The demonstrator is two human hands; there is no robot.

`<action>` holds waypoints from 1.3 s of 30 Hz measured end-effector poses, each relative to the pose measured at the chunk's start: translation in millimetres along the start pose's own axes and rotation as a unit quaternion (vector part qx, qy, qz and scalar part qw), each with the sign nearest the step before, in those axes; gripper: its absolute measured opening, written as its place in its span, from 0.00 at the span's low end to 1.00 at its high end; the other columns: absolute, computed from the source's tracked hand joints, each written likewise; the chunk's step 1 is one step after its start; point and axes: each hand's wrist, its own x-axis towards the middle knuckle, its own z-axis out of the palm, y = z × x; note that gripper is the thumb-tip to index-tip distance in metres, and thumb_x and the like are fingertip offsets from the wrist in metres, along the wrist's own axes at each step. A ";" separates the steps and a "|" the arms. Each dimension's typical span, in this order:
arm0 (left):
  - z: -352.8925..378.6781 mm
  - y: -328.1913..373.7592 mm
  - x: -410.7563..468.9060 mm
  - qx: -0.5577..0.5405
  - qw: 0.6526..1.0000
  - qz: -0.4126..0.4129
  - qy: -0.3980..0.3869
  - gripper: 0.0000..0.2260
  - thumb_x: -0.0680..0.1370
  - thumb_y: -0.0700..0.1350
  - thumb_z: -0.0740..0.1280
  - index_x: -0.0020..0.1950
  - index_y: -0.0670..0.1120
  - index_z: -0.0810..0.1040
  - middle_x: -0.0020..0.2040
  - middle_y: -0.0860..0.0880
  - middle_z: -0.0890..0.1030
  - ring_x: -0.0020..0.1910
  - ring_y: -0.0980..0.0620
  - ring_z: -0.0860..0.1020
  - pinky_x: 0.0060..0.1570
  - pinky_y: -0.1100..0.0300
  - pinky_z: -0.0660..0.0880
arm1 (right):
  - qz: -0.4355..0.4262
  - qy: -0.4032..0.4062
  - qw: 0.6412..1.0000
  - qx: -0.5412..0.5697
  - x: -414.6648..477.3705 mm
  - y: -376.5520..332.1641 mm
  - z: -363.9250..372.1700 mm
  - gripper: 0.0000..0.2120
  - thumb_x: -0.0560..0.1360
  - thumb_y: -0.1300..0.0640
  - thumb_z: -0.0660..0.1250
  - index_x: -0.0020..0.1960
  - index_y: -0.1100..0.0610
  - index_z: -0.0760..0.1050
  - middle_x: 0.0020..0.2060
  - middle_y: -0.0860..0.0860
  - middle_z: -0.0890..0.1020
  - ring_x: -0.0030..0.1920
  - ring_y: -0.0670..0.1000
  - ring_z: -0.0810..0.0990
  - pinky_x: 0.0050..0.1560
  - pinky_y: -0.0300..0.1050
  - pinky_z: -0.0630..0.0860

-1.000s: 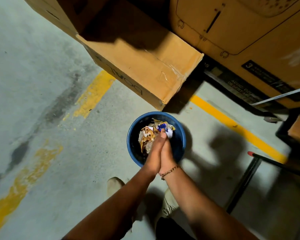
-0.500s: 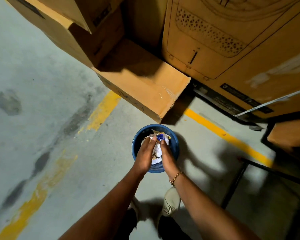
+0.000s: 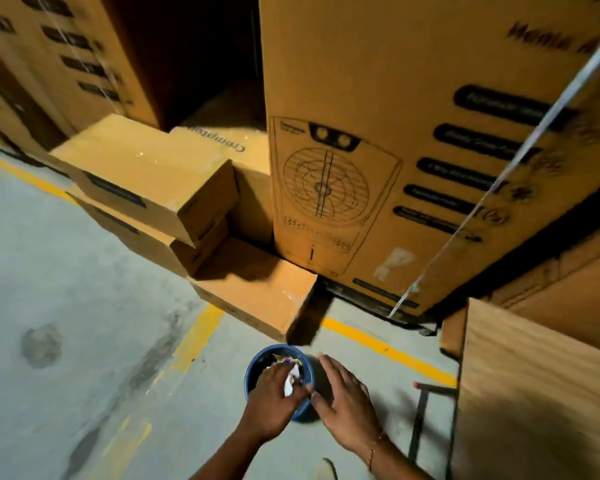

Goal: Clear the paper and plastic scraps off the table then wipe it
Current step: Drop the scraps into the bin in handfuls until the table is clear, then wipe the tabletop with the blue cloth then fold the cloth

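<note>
Left hand (image 3: 274,398) lies palm-down in the bin (image 3: 253,370), fingers curled on the scraps (image 3: 289,384). Right hand (image 3: 343,400), at the bin's 3 o'clock, is spread flat and holds nothing. The scraps look light, crumpled and springy, so they are best bunched and gripped from above. At 12 o'clock stand boxes (image 3: 146,174); one reads "Crompton" upside down, and the other labels are too blurred to read.

The grey concrete floor (image 3: 66,271) bears yellow lines (image 3: 388,351), a blue bin (image 3: 252,375) and stacked cardboard boxes (image 3: 257,292).
</note>
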 end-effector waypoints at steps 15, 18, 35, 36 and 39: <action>77.5 96.2 -112.7 0.189 0.941 0.216 -0.177 0.33 0.77 0.67 0.66 0.77 0.51 0.71 0.78 0.49 0.70 0.78 0.47 0.65 0.76 0.53 0.60 | 0.281 0.246 0.922 0.100 -272.5 60.6 -54.2 0.34 0.73 0.39 0.66 0.76 0.50 0.69 0.71 0.50 0.76 0.71 0.52 0.74 0.72 0.48 0.70; 116.8 122.2 -138.0 0.232 0.912 0.250 -0.229 0.37 0.73 0.70 0.61 0.78 0.53 0.69 0.79 0.52 0.69 0.79 0.48 0.62 0.77 0.52 0.60 | 0.305 0.289 0.898 0.127 -329.7 84.9 -51.1 0.37 0.70 0.35 0.63 0.76 0.50 0.69 0.70 0.52 0.76 0.68 0.54 0.76 0.70 0.54 0.73; 460.2 224.3 -361.4 0.321 0.768 0.421 -0.361 0.43 0.68 0.74 0.52 0.78 0.54 0.69 0.76 0.49 0.71 0.77 0.45 0.66 0.74 0.56 0.62 | 0.369 0.395 0.795 0.275 -655.9 245.7 -34.2 0.39 0.68 0.36 0.66 0.75 0.54 0.69 0.69 0.52 0.76 0.70 0.51 0.75 0.72 0.54 0.71; 473.9 230.6 -372.5 0.320 0.762 0.432 -0.360 0.43 0.68 0.73 0.52 0.79 0.54 0.69 0.77 0.50 0.70 0.77 0.46 0.65 0.74 0.56 0.62 | 0.371 0.398 0.791 0.278 -670.2 254.5 -37.8 0.38 0.69 0.37 0.66 0.74 0.54 0.69 0.68 0.53 0.77 0.69 0.51 0.76 0.72 0.54 0.71; 504.5 249.7 -396.3 0.325 0.753 0.449 -0.356 0.44 0.67 0.73 0.51 0.79 0.54 0.69 0.78 0.51 0.69 0.78 0.48 0.64 0.73 0.58 0.60 | 0.374 0.412 0.781 0.285 -704.9 276.7 -50.5 0.35 0.70 0.41 0.68 0.74 0.53 0.69 0.67 0.54 0.77 0.68 0.51 0.76 0.71 0.54 0.72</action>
